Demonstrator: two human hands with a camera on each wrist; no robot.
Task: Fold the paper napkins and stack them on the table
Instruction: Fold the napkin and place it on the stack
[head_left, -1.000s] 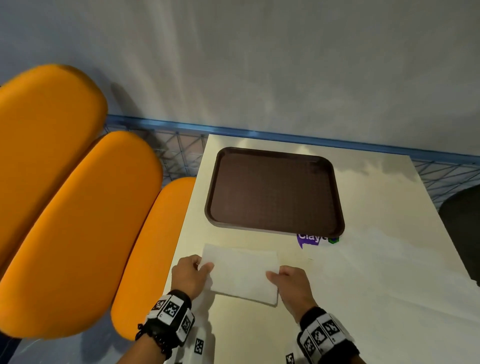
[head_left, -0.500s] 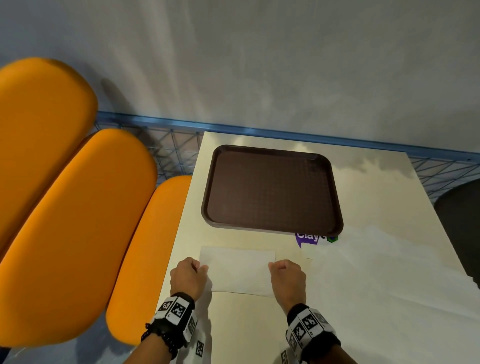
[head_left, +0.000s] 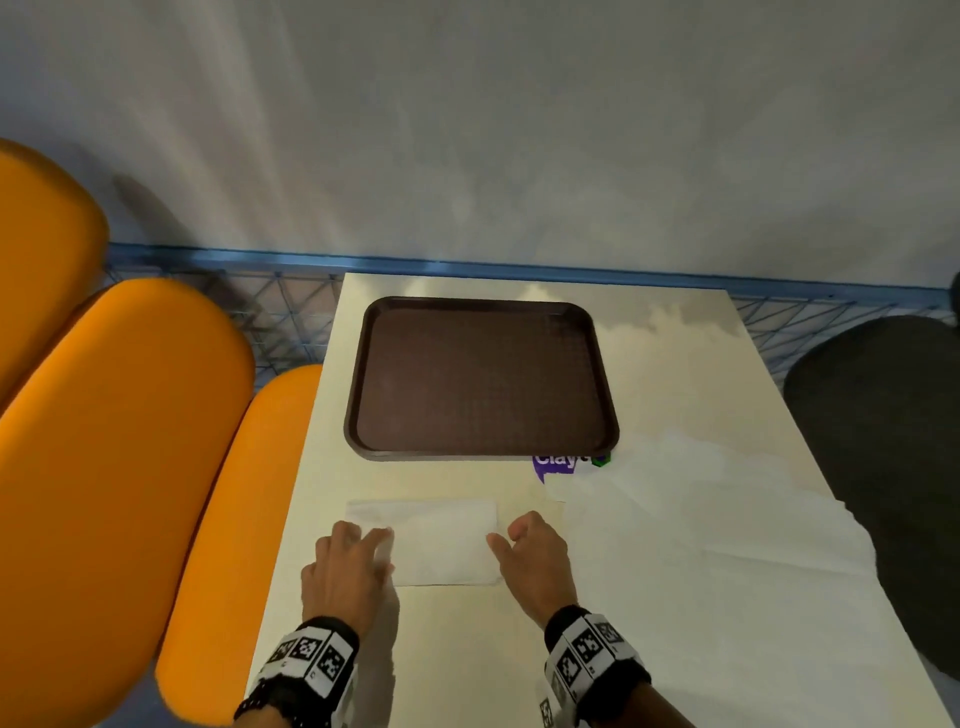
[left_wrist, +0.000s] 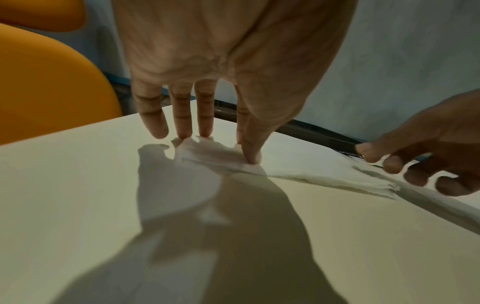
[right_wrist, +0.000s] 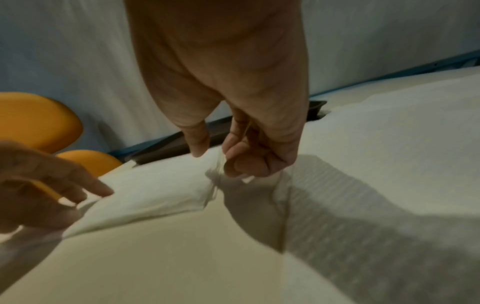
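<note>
Sticker (head_left: 563, 464) reads "Clayt" | left grip (head_left: 345, 566) flat on napkin (head_left: 441, 540) | right grip (head_left: 535, 556) relaxed, empty

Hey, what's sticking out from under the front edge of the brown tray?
A purple and green printed label pokes out under the tray near its right corner, reading partly "Clay". The rest of the print is covered by the tray.

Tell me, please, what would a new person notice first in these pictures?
Probably the big orange seat cushions at the left of the pale table, and the dark brown tray at its far side. Nearer, a folded white napkin lies flat; the left hand presses its left edge with straight fingers, and the right hand is at its right edge.
</note>
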